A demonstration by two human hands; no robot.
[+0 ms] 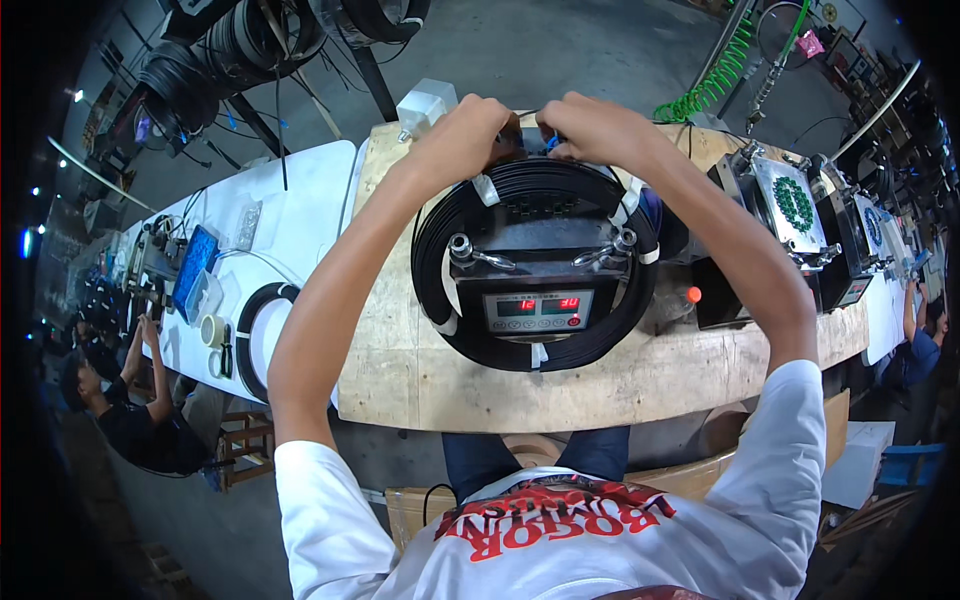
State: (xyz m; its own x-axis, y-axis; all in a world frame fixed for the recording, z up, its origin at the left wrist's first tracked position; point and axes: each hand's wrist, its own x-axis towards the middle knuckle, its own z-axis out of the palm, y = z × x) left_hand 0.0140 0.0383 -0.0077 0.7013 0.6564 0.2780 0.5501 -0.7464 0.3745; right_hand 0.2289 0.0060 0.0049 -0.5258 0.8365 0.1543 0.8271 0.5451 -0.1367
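Both my arms reach over a large coil of black cable (437, 285) with white tape ties around it. The coil lies around a dark metal machine (540, 268) with two clamp levers and a red-lit digital panel (538, 312). At the machine's far side, my left hand (484, 128) is closed, its fingertips mostly hidden behind the hand. Opposite it my right hand (592, 127) is also closed, fingers bent down near a small blue part (552, 143). A thin dark strand shows between the two hands. What exactly either hand grips is hidden.
A translucent white container (427, 106) stands beyond my left forearm. On the right are a bottle with an orange cap (692, 296) and another machine with green rings on its plate (793, 203). A white table (270, 215) adjoins at left. Co-workers sit on both sides.
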